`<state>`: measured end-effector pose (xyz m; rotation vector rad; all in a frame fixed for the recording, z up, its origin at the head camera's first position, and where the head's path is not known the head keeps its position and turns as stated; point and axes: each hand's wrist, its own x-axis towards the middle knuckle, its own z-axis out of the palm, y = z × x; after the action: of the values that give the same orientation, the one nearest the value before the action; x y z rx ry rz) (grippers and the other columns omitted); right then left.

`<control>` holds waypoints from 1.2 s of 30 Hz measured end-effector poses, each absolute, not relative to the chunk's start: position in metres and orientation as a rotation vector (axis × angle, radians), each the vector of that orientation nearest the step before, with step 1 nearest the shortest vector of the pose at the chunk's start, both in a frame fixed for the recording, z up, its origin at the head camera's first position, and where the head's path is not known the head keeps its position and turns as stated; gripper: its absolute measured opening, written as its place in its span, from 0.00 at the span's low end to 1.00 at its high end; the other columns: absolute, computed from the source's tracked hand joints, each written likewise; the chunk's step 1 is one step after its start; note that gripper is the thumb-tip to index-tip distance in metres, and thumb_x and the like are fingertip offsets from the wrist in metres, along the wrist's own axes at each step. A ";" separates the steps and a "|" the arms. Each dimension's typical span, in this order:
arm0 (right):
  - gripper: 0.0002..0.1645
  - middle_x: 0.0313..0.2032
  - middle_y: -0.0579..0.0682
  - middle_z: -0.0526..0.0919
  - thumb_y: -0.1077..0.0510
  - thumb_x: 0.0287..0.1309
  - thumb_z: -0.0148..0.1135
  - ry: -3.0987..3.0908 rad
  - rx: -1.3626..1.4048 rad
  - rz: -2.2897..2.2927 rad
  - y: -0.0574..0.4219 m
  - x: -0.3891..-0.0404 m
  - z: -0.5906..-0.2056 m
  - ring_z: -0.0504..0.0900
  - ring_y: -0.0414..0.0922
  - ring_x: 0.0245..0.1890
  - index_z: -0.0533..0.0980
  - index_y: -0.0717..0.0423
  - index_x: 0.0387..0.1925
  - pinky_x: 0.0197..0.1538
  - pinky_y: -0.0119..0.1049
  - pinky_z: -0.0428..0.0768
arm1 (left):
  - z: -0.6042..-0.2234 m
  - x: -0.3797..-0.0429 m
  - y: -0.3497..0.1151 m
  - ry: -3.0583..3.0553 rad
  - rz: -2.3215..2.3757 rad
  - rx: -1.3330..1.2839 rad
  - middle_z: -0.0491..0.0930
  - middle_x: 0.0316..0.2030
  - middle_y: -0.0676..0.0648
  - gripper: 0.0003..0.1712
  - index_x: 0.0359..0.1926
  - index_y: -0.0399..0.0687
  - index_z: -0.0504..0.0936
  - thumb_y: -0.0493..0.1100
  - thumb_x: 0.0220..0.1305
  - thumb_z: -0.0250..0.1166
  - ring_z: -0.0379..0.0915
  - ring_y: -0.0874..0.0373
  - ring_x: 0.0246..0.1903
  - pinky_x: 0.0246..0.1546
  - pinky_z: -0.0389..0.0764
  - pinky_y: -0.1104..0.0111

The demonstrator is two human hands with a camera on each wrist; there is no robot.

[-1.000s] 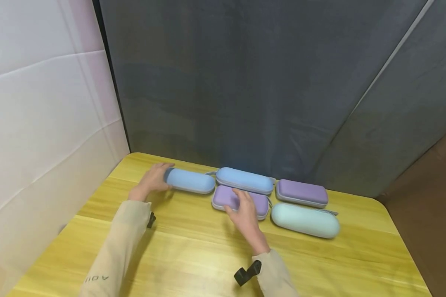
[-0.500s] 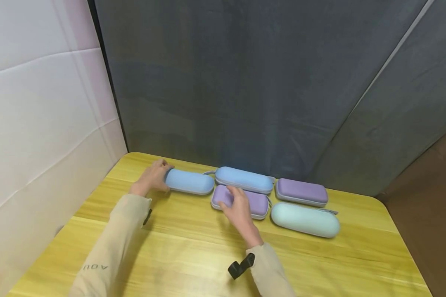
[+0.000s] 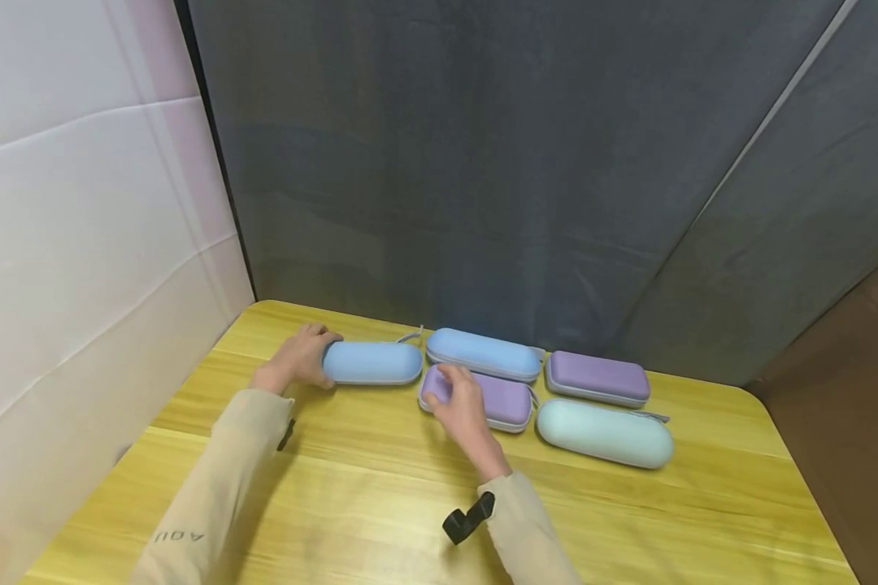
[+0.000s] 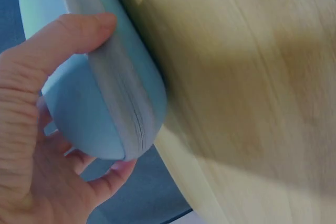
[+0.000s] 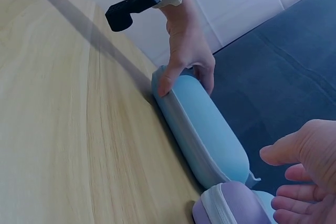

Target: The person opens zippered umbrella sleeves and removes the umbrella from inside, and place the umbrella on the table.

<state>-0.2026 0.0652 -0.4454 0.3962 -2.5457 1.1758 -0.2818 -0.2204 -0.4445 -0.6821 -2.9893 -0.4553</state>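
My left hand (image 3: 297, 357) grips the left end of a light blue zip case (image 3: 371, 363) lying at the back left of the table. In the left wrist view the thumb (image 4: 86, 31) presses near the case's zip band while the other fingers wrap its far side. My right hand (image 3: 464, 413) hovers over the left part of a purple zip case (image 3: 508, 400), its fingers loosely bent. Seen from the right wrist, that hand (image 5: 310, 177) holds nothing and stands apart from the cases.
A second blue case (image 3: 483, 353) lies behind the purple one. To the right are another purple case (image 3: 597, 377) and a mint green case (image 3: 604, 434). A dark curtain (image 3: 439, 162) rises behind the wooden table (image 3: 380, 504), a white wall (image 3: 95, 244) at left.
The left hand has turned the blue case slightly, so it lies straighter, its right end a little nearer me. Its strap now points up. My right hand has shifted slightly left above the purple case.
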 end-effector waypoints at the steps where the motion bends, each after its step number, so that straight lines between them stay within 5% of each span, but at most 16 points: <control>1: 0.26 0.42 0.60 0.79 0.65 0.44 0.70 -2.546 0.403 1.178 0.065 -0.203 -0.445 0.79 0.54 0.43 0.75 0.68 0.48 0.47 0.44 0.78 | -0.444 -0.280 -0.221 -2.989 -0.465 -0.686 0.71 0.48 0.32 0.43 0.54 0.34 0.74 0.44 0.32 0.77 0.64 0.36 0.48 0.44 0.73 0.44; 19: 0.24 0.42 0.60 0.78 0.65 0.47 0.69 -2.560 0.427 1.282 0.061 -0.204 -0.447 0.78 0.54 0.44 0.75 0.67 0.49 0.49 0.45 0.77 | -0.457 -0.262 -0.235 -2.932 -0.792 -0.663 0.70 0.45 0.30 0.42 0.52 0.22 0.68 0.34 0.31 0.74 0.68 0.36 0.45 0.49 0.72 0.45; 36: 0.29 0.49 0.64 0.77 0.63 0.51 0.67 -2.589 0.654 1.576 0.076 -0.191 -0.450 0.76 0.57 0.50 0.71 0.71 0.54 0.51 0.47 0.77 | -0.439 -0.188 -0.235 -2.761 -0.809 -0.811 0.72 0.44 0.37 0.40 0.50 0.29 0.71 0.33 0.29 0.76 0.72 0.40 0.42 0.43 0.76 0.46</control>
<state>-0.1912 0.0757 -0.4495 0.6544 -2.5895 1.5765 -0.1878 -0.2349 -0.4394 -0.8109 -2.7608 -0.8094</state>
